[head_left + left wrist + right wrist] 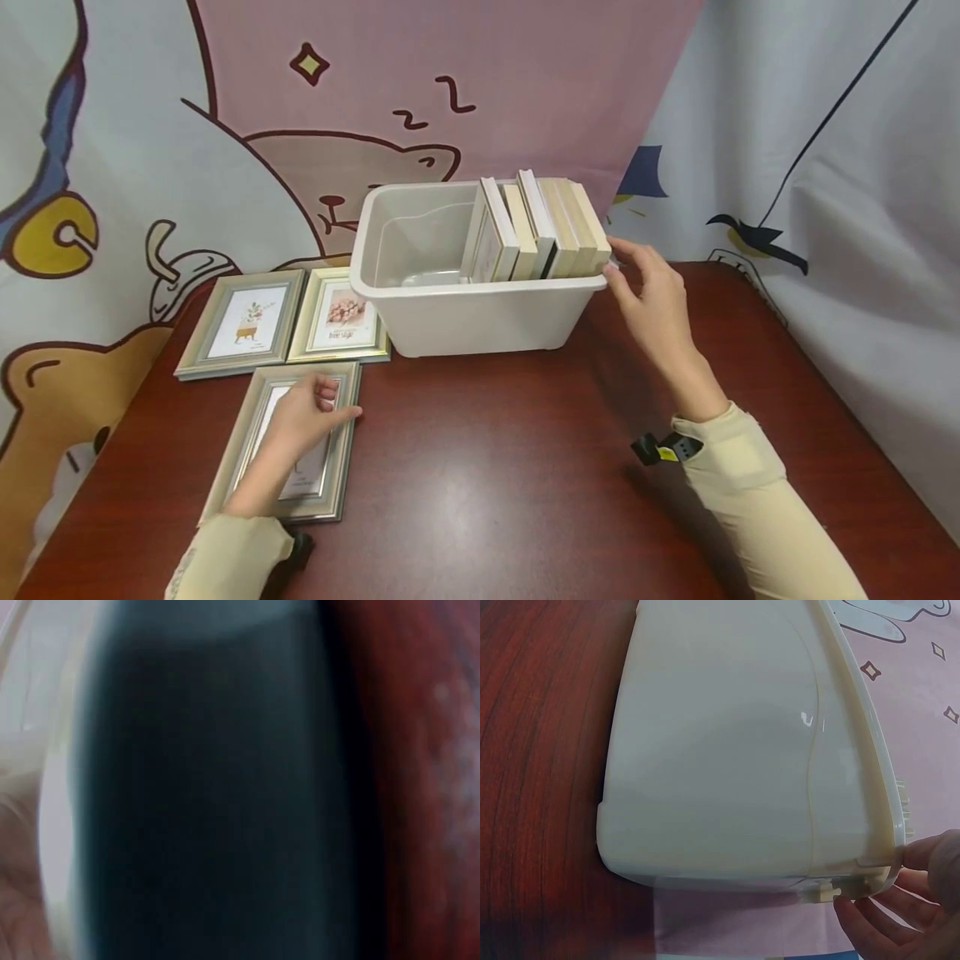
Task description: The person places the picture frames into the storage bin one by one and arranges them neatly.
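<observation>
A light grey plastic storage bin (480, 315) stands at the back of the table. My right hand (651, 302) grips its right end, thumb on the rim and fingers beneath it; the right wrist view shows this hand (911, 900) at the rim's corner. Several picture frames (501, 229) stand on edge in the bin's right part. My left hand (306, 414) is over a silver-grey picture frame (347, 450) lying face up, its fingers loosely bent and holding nothing. Contact with that frame cannot be made out. A dark blurred shape fills most of the left wrist view.
Two more picture frames lie face up behind it: a grey one with a plant print (193, 346) and a cream-gold one (337, 356), close beside the bin. The dark red wooden table (480, 467) meets a printed cloth backdrop (525, 83) behind and at the sides.
</observation>
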A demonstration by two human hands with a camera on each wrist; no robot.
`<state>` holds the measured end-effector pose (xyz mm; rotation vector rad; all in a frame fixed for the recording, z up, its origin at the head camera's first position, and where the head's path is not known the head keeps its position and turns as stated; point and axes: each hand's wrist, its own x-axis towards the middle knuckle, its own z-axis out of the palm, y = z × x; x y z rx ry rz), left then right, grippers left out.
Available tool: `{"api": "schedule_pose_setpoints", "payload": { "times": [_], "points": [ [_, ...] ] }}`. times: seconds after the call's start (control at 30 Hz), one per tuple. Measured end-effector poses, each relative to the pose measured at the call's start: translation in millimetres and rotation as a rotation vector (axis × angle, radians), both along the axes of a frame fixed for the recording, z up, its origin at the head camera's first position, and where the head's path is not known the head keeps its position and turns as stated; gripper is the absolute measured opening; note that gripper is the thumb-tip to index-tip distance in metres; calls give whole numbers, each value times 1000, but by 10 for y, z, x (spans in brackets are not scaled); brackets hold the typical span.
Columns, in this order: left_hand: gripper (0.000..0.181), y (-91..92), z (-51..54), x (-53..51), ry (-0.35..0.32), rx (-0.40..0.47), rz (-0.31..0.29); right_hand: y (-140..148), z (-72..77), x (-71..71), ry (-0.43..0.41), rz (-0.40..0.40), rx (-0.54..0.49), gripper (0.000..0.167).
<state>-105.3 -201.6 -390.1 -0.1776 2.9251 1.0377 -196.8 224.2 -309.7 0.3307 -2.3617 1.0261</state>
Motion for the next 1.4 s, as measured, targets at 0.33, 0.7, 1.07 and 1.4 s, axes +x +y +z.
{"api": "schedule_pose_setpoints", "payload": {
  "times": [0.33, 0.7, 1.07, 1.4],
  "points": [
    [45, 70, -13, -22, -28, -164, 47, 1, 5, 4, -3, 3, 4, 36],
    [45, 106, 12, 134, -52, -133, -55, 15, 29, -15, 5, 1, 16, 37],
    [40, -21, 134, 405, -66, -290, -177, 20, -4, 36, -17, -7, 14, 37],
    [39, -127, 116, 572, -36, -398, -118, -1, -6, 12, 8, 12, 13, 36]
  ]
}}
